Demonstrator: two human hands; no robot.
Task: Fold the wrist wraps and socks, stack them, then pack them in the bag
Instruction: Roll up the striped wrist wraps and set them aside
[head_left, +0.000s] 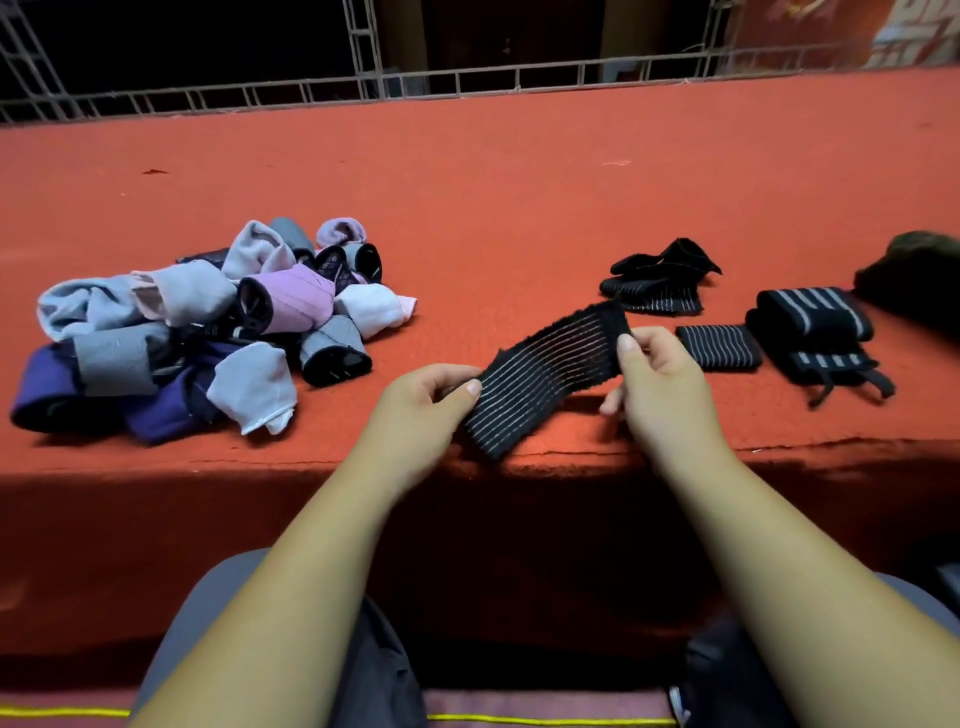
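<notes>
Wrap (550, 370), black with pale stripes, spans the gap between both grips just above the front edge of the red tabletop (519, 182). Left grip (421, 410) pinches the near, lower end between thumb and curled fingers. Right grip (660, 384) pinches the far, upper end likewise, so both are clamped on this one wrap, which slopes up to the right. Step in hand, by judgement: folding this wrap, early in the task, since a mixed pile (208, 322) of socks and wraps lies unsorted at left. Next move probably calls for bringing end to end, then setting it beside the folded wrap (719, 347) and rolled wraps (813, 319) at right.
</notes>
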